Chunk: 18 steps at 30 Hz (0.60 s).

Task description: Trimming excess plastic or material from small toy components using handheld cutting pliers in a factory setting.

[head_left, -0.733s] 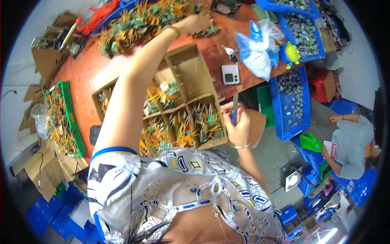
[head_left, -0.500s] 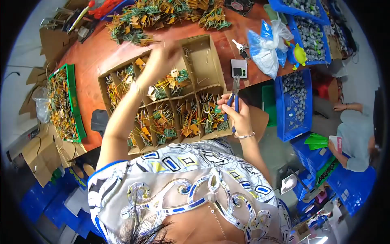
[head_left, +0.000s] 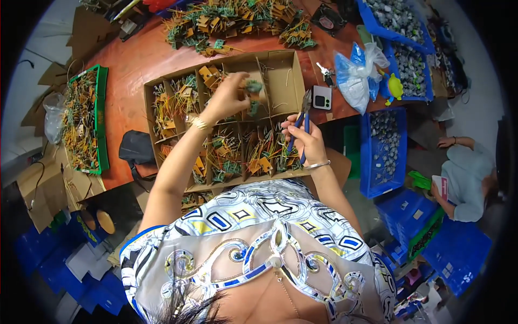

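A divided cardboard box [head_left: 298, 81] lies in front of me, most of its compartments filled with small orange and green circuit boards [head_left: 224, 156] with wire leads. My left hand [head_left: 225, 101] is over a far-row compartment, its fingers closed on a small green circuit board [head_left: 252, 86] blurred by motion. In my right hand [head_left: 309, 142], at the box's right side, are blue-handled pliers [head_left: 292, 144], jaws pointing away from me. A few thin wire pieces [head_left: 288, 75] lie in the far-right compartment.
A large pile of circuit boards [head_left: 237, 21] covers the table's far side. At left stands a green crate [head_left: 101, 119] of boards, near a black bag [head_left: 136, 147]. Right are a phone [head_left: 322, 98], keys [head_left: 325, 71], a plastic bag [head_left: 353, 81] and blue trays [head_left: 402, 156]. Another person [head_left: 467, 173] sits far right.
My left hand has come back from the pile's near edge to over the box, with a circuit board in its fingers. My right hand keeps the pliers. The whole view has shifted slightly.
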Available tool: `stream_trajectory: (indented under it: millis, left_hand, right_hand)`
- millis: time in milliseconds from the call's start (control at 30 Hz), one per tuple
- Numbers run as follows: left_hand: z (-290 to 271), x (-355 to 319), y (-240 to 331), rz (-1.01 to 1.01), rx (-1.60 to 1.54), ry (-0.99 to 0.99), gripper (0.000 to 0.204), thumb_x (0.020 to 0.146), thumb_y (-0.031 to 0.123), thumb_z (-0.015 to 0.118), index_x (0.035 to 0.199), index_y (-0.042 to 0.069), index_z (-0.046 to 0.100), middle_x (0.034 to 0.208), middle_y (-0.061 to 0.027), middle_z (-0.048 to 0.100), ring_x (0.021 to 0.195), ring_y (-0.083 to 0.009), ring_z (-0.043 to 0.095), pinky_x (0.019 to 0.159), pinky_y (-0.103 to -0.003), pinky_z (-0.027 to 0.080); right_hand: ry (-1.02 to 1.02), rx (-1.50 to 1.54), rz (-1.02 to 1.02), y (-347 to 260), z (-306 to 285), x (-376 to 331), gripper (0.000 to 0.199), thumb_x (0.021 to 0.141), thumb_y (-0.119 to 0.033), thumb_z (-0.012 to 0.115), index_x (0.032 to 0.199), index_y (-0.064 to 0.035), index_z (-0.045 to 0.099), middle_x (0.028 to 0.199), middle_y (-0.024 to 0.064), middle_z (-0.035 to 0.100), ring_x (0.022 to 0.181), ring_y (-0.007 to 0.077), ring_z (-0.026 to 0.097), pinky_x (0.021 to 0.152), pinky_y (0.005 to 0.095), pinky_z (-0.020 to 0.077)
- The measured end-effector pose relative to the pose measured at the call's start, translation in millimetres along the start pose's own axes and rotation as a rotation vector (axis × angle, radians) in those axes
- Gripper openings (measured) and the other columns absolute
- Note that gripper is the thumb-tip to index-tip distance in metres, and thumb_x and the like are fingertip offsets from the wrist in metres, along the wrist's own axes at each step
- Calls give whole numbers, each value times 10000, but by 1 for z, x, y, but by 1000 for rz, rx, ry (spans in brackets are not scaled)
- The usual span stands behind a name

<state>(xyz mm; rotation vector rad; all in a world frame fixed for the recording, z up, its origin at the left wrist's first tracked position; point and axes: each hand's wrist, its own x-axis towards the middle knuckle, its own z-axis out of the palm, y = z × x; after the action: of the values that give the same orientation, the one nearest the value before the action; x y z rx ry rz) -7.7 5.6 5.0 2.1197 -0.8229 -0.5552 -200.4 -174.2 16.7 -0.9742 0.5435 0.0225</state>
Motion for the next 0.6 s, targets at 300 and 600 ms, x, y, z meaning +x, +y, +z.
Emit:
stream_trajectory:
  millis: [300,600]
  left_hand:
    - [4,-56,51,254,-465,10,729,722,68,636,1408,134,399,1514,-131,251,1412,-298,228,1139,-469,253]
    - [-13,-67,95,18,-457,140,532,781,264,771,1217,41,563,1131,-56,556,993,-117,575,718,-224,527]
  right_hand:
    - [-179,549,145,-9,47,24,191,869,-53,626,1037,-104,553,1021,82,647,917,212,663,770,349,578]
    - [68,66,-298,-29,75,4,327,818,75,626,1095,-37,494,1199,130,589,1000,187,622,848,296,534]
